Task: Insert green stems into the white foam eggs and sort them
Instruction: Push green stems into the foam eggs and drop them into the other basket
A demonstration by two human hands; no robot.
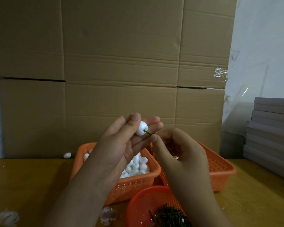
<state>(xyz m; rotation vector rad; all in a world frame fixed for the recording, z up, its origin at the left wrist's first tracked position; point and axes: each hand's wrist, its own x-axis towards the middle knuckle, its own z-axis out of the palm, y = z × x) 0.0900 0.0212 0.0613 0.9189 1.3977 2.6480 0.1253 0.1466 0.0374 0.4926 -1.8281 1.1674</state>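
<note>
Left hand (121, 141) grips foam egg (141, 128); right hand (175, 148) pinches green stem (148, 132) in it

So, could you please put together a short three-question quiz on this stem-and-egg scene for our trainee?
1. True or false: the left hand holds the foam egg.
2. What does the right hand pinch? A) green stem B) tape C) basket rim
3. Fill in: a loose egg lies on the table, ____ of the egg basket.

Key: 1 true; 2 A; 3 left.
</note>
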